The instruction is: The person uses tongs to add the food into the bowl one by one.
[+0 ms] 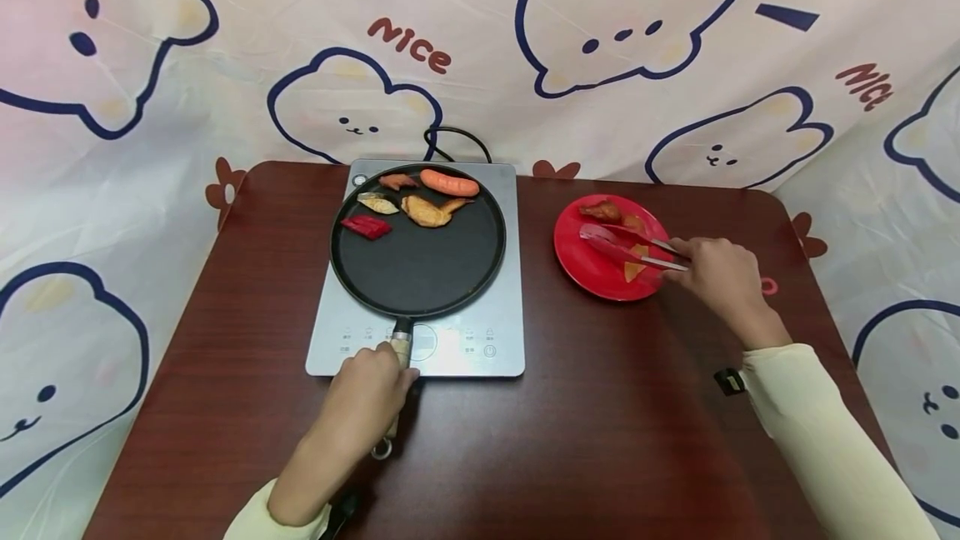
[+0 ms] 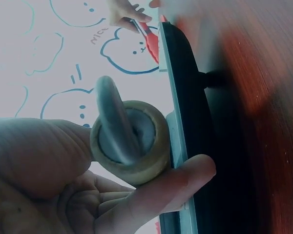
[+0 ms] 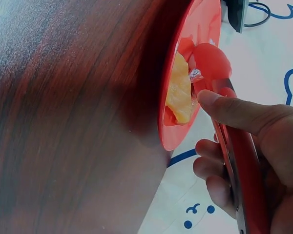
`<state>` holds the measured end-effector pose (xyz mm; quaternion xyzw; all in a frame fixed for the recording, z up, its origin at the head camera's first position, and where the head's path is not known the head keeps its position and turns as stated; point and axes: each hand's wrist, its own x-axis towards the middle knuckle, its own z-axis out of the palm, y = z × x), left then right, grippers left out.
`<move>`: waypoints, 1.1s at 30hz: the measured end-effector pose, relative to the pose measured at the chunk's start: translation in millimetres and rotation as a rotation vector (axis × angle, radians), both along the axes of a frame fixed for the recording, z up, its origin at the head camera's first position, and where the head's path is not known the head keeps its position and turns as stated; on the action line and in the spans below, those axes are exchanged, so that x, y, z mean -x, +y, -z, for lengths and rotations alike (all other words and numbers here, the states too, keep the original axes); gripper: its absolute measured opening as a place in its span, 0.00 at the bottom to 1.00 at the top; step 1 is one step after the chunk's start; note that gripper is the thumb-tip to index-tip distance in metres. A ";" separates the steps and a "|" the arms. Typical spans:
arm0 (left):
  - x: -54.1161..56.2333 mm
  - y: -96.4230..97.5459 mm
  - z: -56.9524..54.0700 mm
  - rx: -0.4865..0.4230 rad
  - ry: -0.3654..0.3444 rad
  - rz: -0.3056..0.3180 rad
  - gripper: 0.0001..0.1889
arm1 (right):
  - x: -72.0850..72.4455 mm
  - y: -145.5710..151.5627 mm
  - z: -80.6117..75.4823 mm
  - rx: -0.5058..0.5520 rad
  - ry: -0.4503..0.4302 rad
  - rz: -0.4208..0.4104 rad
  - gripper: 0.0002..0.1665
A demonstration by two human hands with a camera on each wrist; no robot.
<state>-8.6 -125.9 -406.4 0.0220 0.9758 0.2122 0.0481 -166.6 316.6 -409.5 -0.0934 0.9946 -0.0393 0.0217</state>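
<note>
My left hand [image 1: 367, 390] grips the light wooden handle [image 2: 156, 151] of a black frying pan [image 1: 420, 273], which sits on a silver induction cooktop [image 1: 502, 315]. A sausage [image 1: 449, 182], a golden chicken piece [image 1: 425, 212], a dark red piece [image 1: 367, 227] and other small food pieces lie in the pan's far half. My right hand [image 1: 723, 277] holds red-tipped tongs [image 1: 611, 248] over a red plate [image 1: 592, 277]. Their tips overlap the food on it: a browned drumstick-like piece [image 1: 602, 210] and a yellow piece [image 3: 179, 92]. The right wrist view shows thumb and fingers around the tongs.
The dark wooden table [image 1: 600, 423] carries the cooktop left of centre and the plate to the right. A black cord [image 1: 461, 133] runs behind the cooktop. White cloth [image 1: 480, 15] with cartoon drawings hangs around the back and sides. A small pink ring [image 1: 768, 286] shows beside the right wrist.
</note>
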 end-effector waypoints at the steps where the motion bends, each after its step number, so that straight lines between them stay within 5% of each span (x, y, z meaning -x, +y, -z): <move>1: 0.4 -0.2 0.0 -0.003 0.001 0.003 0.15 | -0.1 0.4 -0.1 -0.001 0.005 -0.001 0.38; 19: -1.2 -0.8 0.1 -0.019 -0.008 -0.001 0.15 | 1.1 -19.0 -20.2 0.089 0.058 -0.017 0.39; 33: 0.3 -0.1 1.3 -0.019 -0.006 -0.008 0.15 | 4.9 -89.4 -42.3 0.133 0.041 -0.140 0.38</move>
